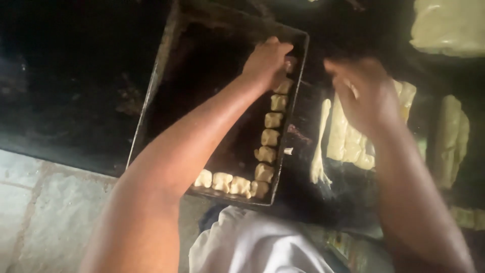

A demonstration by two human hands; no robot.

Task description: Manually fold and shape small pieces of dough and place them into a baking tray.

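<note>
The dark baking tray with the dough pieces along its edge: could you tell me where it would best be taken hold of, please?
Probably the two long rims of the baking tray, one grip each side. The left rim is bare and free to come at from outside. The right rim has dough pieces lined just inside, so fingers should stay on the outer lip. The left hand is busy at its far right corner.

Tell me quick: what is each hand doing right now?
Left hand: closed on a dough piece at the tray edge.
Right hand: blurred above the cut dough strips; grip cannot be told.
</note>
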